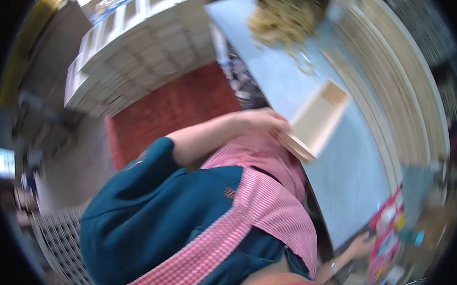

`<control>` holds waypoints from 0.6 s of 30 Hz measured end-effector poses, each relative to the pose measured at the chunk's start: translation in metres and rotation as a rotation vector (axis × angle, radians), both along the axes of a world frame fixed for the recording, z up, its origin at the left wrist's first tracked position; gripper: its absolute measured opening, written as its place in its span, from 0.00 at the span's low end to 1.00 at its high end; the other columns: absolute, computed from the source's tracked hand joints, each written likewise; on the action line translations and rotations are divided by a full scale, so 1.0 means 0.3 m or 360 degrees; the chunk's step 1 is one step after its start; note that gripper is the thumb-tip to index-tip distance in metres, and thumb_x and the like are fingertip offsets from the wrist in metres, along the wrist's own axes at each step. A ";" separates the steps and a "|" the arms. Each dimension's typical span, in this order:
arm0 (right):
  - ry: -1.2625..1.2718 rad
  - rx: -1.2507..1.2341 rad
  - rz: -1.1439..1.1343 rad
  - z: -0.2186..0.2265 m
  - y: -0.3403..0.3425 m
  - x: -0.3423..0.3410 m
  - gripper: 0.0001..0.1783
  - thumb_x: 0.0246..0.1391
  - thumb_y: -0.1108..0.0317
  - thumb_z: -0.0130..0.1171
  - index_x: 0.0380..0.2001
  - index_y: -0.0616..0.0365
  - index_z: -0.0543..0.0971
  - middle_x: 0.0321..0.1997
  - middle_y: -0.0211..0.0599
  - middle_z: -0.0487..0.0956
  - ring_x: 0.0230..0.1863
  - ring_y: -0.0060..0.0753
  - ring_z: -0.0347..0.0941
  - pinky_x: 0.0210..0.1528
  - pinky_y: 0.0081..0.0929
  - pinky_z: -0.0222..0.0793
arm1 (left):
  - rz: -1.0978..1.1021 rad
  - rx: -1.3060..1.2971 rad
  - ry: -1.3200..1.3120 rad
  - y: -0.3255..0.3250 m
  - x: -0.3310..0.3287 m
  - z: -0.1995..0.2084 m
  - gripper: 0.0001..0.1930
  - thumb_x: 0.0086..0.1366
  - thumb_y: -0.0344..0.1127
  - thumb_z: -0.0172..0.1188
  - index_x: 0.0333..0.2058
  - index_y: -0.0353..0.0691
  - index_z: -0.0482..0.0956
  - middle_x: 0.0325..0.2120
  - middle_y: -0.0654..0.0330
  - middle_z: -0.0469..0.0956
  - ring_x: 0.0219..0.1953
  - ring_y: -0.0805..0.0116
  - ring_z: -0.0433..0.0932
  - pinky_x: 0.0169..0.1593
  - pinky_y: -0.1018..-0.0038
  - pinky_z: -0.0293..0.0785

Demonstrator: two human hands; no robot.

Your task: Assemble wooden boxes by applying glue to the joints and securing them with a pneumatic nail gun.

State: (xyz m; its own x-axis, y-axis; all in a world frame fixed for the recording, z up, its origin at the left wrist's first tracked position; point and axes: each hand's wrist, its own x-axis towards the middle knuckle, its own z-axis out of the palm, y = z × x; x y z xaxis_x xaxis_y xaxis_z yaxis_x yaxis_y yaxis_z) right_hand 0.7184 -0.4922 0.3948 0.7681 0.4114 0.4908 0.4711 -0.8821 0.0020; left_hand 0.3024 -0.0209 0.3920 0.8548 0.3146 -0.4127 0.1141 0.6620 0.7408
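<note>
My left hand [268,121] reaches across and has its fingers closed on the near end of a pale wooden box [316,119]. The box is open-topped, long and shallow, and tilts over the edge of a light-blue tabletop [338,199]. My right hand [363,245] is low at the right, beside a pink patterned bag or cloth [387,232]. Motion blur smears its fingers, so I cannot tell whether it touches the pink thing.
A tangled heap of pale yellow strands [287,17] lies at the table's far end. Long stacks of thin wooden strips [388,74] line its right side. Stacked pale boxes [148,59] stand behind a red platform [175,99] on the left. A grey slatted seat [65,251] is at lower left.
</note>
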 end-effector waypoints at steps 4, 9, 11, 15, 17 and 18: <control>0.0171 0.0324 -0.0024 -0.065 0.121 -0.019 0.23 0.64 0.61 0.59 0.56 0.67 0.77 0.49 0.56 0.82 0.50 0.58 0.78 0.55 0.41 0.73 | 0.0329 -0.0102 -0.0440 -0.042 -0.070 0.087 0.18 0.65 0.36 0.66 0.49 0.30 0.77 0.37 0.52 0.78 0.37 0.65 0.79 0.43 0.69 0.80; 0.0288 0.0196 0.0124 -0.150 0.313 0.000 0.24 0.66 0.62 0.57 0.58 0.66 0.76 0.51 0.56 0.81 0.52 0.58 0.77 0.57 0.41 0.72 | 0.1356 0.0523 -0.0797 0.051 -0.474 0.355 0.16 0.65 0.35 0.59 0.49 0.33 0.76 0.43 0.52 0.78 0.40 0.63 0.80 0.45 0.65 0.82; 0.0319 0.0221 0.0227 -0.187 0.387 0.019 0.24 0.66 0.62 0.57 0.58 0.66 0.76 0.52 0.56 0.81 0.53 0.58 0.77 0.57 0.41 0.72 | 0.1931 0.0899 -0.0516 0.077 -0.709 0.454 0.16 0.69 0.35 0.54 0.50 0.32 0.73 0.44 0.52 0.77 0.39 0.65 0.79 0.41 0.68 0.81; 0.0440 0.0246 0.0389 -0.210 0.561 0.004 0.24 0.66 0.62 0.56 0.59 0.66 0.75 0.53 0.56 0.80 0.54 0.58 0.77 0.58 0.41 0.71 | 0.2951 0.1585 0.0402 0.113 -1.256 0.538 0.19 0.73 0.43 0.49 0.50 0.34 0.79 0.33 0.58 0.75 0.34 0.68 0.74 0.39 0.74 0.74; 0.0437 0.0233 0.0506 -0.197 0.651 -0.037 0.24 0.66 0.62 0.56 0.59 0.65 0.75 0.55 0.56 0.79 0.54 0.57 0.76 0.58 0.42 0.71 | 0.2923 0.2064 0.1304 0.136 -1.641 0.490 0.25 0.73 0.46 0.47 0.54 0.30 0.78 0.37 0.53 0.79 0.38 0.63 0.78 0.42 0.72 0.76; 0.0439 0.0227 0.0552 -0.195 0.689 -0.061 0.24 0.66 0.62 0.56 0.59 0.65 0.75 0.55 0.56 0.79 0.55 0.57 0.76 0.58 0.42 0.71 | 0.3057 0.1932 0.1538 0.117 -1.719 0.504 0.23 0.73 0.45 0.48 0.53 0.31 0.79 0.40 0.53 0.81 0.40 0.62 0.78 0.45 0.70 0.75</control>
